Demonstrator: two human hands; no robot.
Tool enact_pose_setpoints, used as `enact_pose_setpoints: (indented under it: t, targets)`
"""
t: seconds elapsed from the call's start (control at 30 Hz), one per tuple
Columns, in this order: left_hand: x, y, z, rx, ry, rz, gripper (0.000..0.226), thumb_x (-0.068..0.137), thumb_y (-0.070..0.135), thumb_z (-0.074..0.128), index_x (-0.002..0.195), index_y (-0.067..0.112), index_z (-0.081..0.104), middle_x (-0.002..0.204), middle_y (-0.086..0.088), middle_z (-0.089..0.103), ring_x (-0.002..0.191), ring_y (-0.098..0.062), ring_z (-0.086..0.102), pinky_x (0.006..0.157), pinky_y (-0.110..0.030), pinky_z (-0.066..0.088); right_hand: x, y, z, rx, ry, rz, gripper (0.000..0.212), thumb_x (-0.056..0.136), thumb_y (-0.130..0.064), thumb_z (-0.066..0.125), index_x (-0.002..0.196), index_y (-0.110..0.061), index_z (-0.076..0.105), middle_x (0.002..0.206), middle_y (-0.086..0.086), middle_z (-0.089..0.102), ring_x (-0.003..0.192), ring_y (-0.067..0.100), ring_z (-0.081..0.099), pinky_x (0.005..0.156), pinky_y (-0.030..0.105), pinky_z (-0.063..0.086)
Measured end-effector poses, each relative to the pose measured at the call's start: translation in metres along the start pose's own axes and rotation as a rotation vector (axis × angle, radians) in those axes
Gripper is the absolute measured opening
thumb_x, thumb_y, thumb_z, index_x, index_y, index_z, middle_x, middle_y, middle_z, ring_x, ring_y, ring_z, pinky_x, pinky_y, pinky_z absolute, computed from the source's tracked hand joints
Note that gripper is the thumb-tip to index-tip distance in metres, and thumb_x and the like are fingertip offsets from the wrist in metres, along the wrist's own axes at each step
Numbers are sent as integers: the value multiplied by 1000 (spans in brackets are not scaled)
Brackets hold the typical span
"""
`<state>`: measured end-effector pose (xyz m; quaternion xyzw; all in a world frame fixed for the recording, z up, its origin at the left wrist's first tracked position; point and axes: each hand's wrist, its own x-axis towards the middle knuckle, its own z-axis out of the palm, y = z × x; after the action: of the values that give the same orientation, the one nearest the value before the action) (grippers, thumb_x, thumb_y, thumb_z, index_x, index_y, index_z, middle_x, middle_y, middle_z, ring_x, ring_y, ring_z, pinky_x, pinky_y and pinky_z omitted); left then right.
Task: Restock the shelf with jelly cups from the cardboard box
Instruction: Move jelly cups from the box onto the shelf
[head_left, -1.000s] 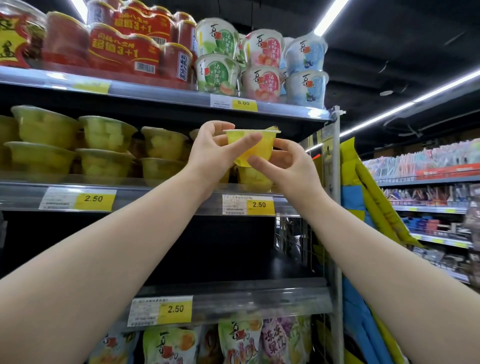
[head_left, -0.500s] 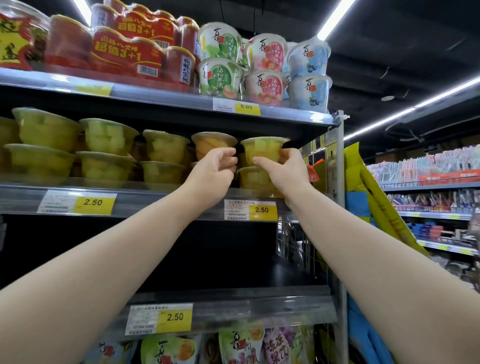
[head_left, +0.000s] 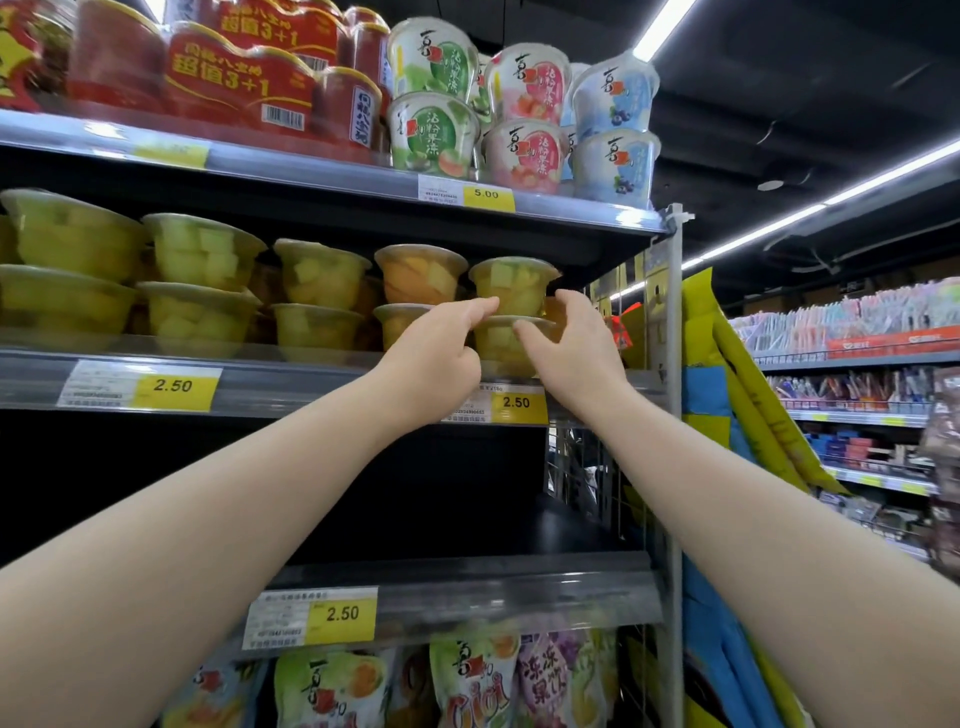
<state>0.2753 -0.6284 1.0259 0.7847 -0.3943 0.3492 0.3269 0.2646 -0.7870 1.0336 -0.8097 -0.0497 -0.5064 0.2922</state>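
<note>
A clear jelly cup (head_left: 511, 286) with yellow-green fruit pieces stands on top of another cup (head_left: 498, 345) at the right end of the middle shelf (head_left: 311, 376). My left hand (head_left: 441, 345) is just left of this stack, its index finger touching the top cup's base. On the right of the stack is my right hand (head_left: 569, 343), with its thumb at the lower cup's rim and its fingers spread beside the top cup. Neither hand grips a cup. An orange-fruit cup (head_left: 421, 275) stands next to the stack. The cardboard box is out of view.
Several two-high stacks of yellow jelly cups (head_left: 202, 254) fill the middle shelf to the left. Above are red multipacks (head_left: 239, 78) and tall printed cups (head_left: 524, 119). The shelf below (head_left: 467, 587) looks dark. A wire end panel (head_left: 670, 364) and an aisle lie right.
A second ago both hands held the cup in front of the shelf. They set it on the right-end stack, and now the fingers have loosened and drawn slightly back.
</note>
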Motion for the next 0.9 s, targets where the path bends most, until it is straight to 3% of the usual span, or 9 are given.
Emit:
enact_pose_setpoints:
  t: [0.07, 0.17, 0.4, 0.63, 0.73, 0.9]
  targets:
    - [1, 1, 5, 124, -1, 52, 62, 93, -5, 39, 150, 16, 29, 154, -1, 32, 142, -13, 27, 107, -16, 19, -16, 11, 1, -126, 9, -159, 59, 96, -34, 52, 147, -14, 31, 148, 4, 39, 135, 19, 35, 107, 32, 32]
    - [3, 1, 12, 253, -20, 78, 60, 94, 0, 39, 151, 16, 26, 157, 2, 26, 144, -10, 21, 108, -16, 15, -28, 21, 3, -252, -44, -246, 59, 99, -30, 45, 152, -16, 22, 156, 2, 27, 143, 17, 23, 114, 32, 22]
    - [9, 1, 18, 362, -38, 34, 57, 97, 8, 39, 151, 14, 25, 157, -2, 26, 144, -14, 23, 115, -27, 21, -19, 19, 6, -416, -137, -224, 54, 103, -37, 23, 154, -19, 13, 160, 0, 15, 146, 18, 18, 117, 35, 16]
    - [5, 5, 21, 403, -53, 8, 55, 98, 10, 37, 151, 14, 25, 158, -3, 24, 145, -16, 22, 116, -29, 19, -24, 26, 12, -490, -143, -234, 55, 104, -39, 17, 154, -19, 9, 161, 0, 12, 147, 16, 11, 117, 33, 8]
    - [-12, -2, 26, 549, -38, 68, 51, 102, 21, 31, 152, 13, 21, 158, -2, 23, 146, -16, 18, 118, -33, 11, -34, 35, 15, -536, -98, -266, 56, 103, -42, 13, 154, -20, 8, 161, -2, 9, 148, 14, 4, 118, 32, -2]
    - [-57, -18, 33, 686, -26, -6, 58, 103, 40, 18, 154, 16, 5, 162, -1, 0, 149, -17, -2, 119, -34, -4, -55, 45, 18, -538, -69, -279, 57, 102, -44, 6, 154, -21, 3, 162, -1, 0, 148, 15, -5, 116, 32, -10]
